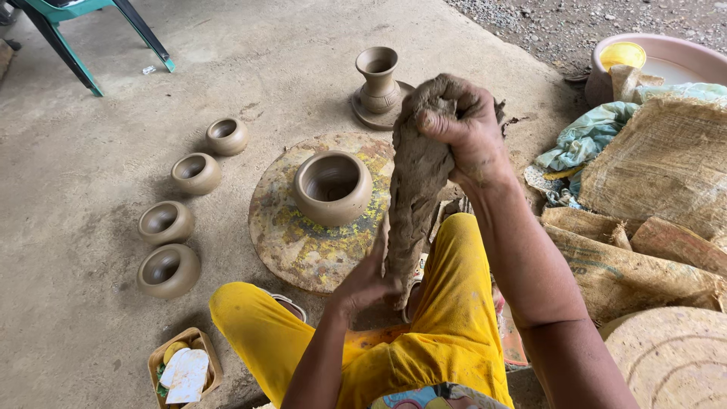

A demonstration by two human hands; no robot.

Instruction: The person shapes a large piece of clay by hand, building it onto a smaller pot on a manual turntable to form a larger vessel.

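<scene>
I hold a long roll of grey-brown clay [415,197] upright in front of me. My right hand [466,129] grips its top end, fingers closed over it. Lower down, my left hand [369,276] clasps the bottom end just above my knee in yellow trousers [454,303]. Left of the roll, a round wet clay pot [332,185] sits in the middle of a paint-flecked turning disc [288,235] on the concrete floor.
Several small clay pots [195,173] lie in a row at the left. A clay vase [378,78] stands on a small disc beyond. Sacks [659,163], a pink basin [666,57], a small wooden box [185,367] and green chair legs [72,64] surround me.
</scene>
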